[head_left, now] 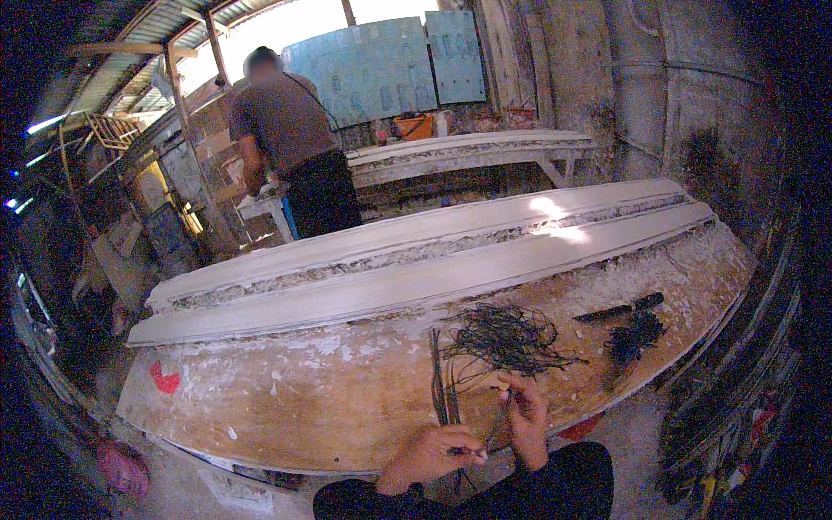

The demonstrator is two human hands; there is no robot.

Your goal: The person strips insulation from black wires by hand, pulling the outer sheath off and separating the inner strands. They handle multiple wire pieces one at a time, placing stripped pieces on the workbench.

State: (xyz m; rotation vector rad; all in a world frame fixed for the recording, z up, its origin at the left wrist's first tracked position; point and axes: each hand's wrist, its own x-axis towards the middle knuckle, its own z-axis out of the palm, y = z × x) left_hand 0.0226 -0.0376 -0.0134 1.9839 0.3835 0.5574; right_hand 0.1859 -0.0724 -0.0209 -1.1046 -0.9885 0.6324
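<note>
My left hand (431, 454) and my right hand (525, 419) are close together at the near edge of a plaster-stained wooden workbench (286, 399). Between them they pinch a thin dark wire strand (494, 426). Just beyond my fingers lies a tangled pile of dark wire (503, 338). A few straight dark rods (440, 377) lie beside it, running toward my left hand. My dark sleeves enter from the lower edge.
A long white plaster moulding (416, 269) lies along the bench's far side. A dark-handled knife (620, 309) and a smaller dark wire bundle (633, 336) lie to the right. Another person in a brown shirt (290, 139) stands at a second bench (468, 152) with a moulding.
</note>
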